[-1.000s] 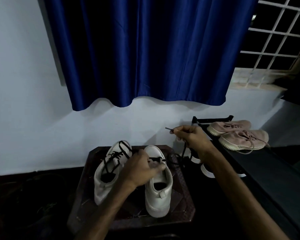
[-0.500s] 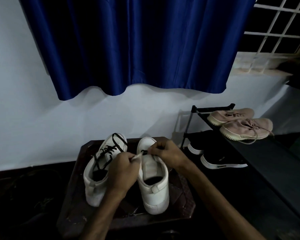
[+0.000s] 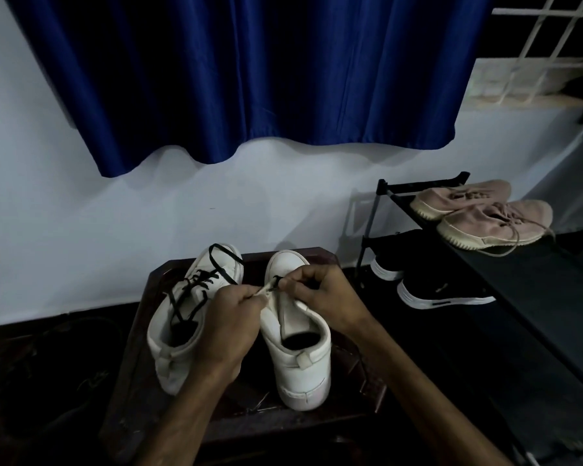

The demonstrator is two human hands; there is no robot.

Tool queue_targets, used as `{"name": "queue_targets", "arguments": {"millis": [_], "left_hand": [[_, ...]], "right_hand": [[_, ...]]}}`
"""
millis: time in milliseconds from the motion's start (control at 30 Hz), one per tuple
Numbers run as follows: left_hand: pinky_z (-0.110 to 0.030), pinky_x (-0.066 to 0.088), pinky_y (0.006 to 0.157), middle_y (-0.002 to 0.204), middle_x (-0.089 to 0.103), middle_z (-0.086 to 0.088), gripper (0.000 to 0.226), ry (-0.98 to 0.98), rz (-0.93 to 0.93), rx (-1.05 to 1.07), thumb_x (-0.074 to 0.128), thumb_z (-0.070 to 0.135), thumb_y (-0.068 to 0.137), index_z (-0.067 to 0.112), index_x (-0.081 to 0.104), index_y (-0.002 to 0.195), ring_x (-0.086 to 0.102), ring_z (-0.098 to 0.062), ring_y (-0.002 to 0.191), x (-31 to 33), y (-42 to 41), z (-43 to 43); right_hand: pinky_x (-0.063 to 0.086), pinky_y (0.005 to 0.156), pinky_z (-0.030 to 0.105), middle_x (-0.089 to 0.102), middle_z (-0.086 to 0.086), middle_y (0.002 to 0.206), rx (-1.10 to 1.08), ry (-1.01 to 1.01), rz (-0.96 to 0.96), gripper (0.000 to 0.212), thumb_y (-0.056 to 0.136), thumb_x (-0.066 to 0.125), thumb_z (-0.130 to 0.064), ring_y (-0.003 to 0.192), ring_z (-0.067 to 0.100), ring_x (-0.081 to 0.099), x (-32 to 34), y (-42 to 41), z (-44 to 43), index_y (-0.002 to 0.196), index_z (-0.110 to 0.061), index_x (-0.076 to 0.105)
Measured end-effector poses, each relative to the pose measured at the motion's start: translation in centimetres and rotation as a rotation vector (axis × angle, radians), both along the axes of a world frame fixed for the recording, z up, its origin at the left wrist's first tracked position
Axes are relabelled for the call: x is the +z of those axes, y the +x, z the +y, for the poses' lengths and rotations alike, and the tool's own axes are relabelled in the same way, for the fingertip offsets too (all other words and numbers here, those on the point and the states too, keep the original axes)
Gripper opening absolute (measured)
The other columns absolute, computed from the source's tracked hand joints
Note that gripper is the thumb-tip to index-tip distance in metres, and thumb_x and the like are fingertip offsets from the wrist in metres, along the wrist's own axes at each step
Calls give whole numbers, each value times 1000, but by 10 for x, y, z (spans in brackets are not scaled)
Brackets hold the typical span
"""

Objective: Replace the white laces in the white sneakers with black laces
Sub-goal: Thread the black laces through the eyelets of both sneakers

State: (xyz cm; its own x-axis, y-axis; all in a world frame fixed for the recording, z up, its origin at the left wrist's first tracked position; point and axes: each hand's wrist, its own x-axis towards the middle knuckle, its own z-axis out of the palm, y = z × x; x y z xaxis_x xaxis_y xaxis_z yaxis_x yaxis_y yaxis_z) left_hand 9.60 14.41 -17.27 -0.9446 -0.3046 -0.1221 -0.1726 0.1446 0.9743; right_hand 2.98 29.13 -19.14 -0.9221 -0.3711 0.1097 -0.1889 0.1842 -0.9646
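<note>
Two hands meet on the sneaker [image 3: 297, 361]: left hand [image 3: 229, 317] pinches its eyelet flap [image 3: 266, 292], likely to steady it; right hand [image 3: 323, 297] pinches the lace [image 3: 276, 280] just beside those fingers, seemingly to thread it; the laced sneaker [image 3: 179, 331] sits by the left knuckles

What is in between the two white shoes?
The left hand and its wrist, in the head view. They lie between the black-laced sneaker and the other sneaker, pinching its eyelet edge. The right hand pinches the black lace there.
</note>
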Motion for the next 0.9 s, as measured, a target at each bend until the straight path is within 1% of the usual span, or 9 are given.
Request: {"name": "queue_targets", "arguments": {"millis": [133, 267, 367, 500, 600, 700, 767, 833, 900], "left_hand": [[-58, 50, 81, 89, 66, -29, 35, -26, 27, 30, 57, 29, 68, -3, 63, 80, 59, -20, 72, 2, 4, 2], [-59, 52, 80, 83, 68, -23, 35, -52, 27, 32, 58, 36, 71, 3, 67, 79, 66, -27, 75, 3, 7, 3], [-47, 57, 73, 80, 74, -7, 45, 66, -16, 14, 47, 51, 92, 15, 74, 84, 72, -25, 83, 5, 11, 2], [-47, 60, 73, 96, 74, -4, 21, 159, 32, -21, 48, 18, 101, 20, 70, 98, 71, -21, 90, -2, 19, 13], [-53, 58, 71, 89, 72, 3, 14, 109, 63, 57, 65, 39, 83, 28, 65, 91, 70, -19, 85, -15, 20, 30], [-50, 57, 69, 82, 70, 7, 24, 11, 110, 141, 68, 49, 74, 28, 63, 84, 68, -13, 76, -23, 17, 42], [-47, 55, 70, 83, 68, 8, 14, -57, 135, 187, 71, 38, 80, 28, 62, 82, 65, -11, 75, -24, 15, 44], [-49, 55, 66, 84, 66, 12, 11, -81, 155, 179, 67, 36, 83, 30, 58, 83, 64, -11, 74, -28, 14, 44], [-50, 56, 64, 85, 65, 14, 10, -78, 134, 152, 62, 38, 85, 32, 55, 83, 64, -11, 75, -32, 15, 42]], "right_hand": [[53, 67, 33, 73, -4, 74, -41, 221, 161, 8, 84, 73, -25, 67, 8, 64, 3, -1, -3, 79, -19, 76], [50, 66, 23, 73, -5, 77, -34, 345, 300, 8, 82, 73, -23, 68, 0, 63, 10, -4, -2, 80, -17, 76], [45, 64, 15, 73, -6, 79, -10, 441, 342, 8, 82, 73, -27, 67, -2, 61, 17, -4, 0, 81, -20, 77], [46, 66, 19, 73, -9, 79, 35, 554, 334, 14, 85, 72, -34, 71, -1, 62, 30, -3, 6, 81, -21, 76], [41, 62, 27, 58, -3, 62, 91, 577, 209, 49, 93, 58, -47, 56, 3, 50, 37, -4, 15, 71, -5, 67], [50, 77, 43, 64, 26, 87, 185, 419, 17, 81, 88, 45, -71, 82, 33, 65, 48, 4, 28, 90, 9, 61], [48, 76, 38, 57, 32, 94, 235, 441, 65, 67, 90, 58, -56, 90, 37, 59, 50, 11, 33, 93, 10, 63], [46, 76, 25, 57, 13, 94, 124, 435, 68, 29, 87, 70, -30, 87, 21, 59, 41, 18, 33, 95, -2, 72], [41, 77, 7, 52, -4, 101, -40, 359, -5, 16, 85, 71, -17, 98, 8, 56, 28, 23, 28, 100, -12, 73]]}}
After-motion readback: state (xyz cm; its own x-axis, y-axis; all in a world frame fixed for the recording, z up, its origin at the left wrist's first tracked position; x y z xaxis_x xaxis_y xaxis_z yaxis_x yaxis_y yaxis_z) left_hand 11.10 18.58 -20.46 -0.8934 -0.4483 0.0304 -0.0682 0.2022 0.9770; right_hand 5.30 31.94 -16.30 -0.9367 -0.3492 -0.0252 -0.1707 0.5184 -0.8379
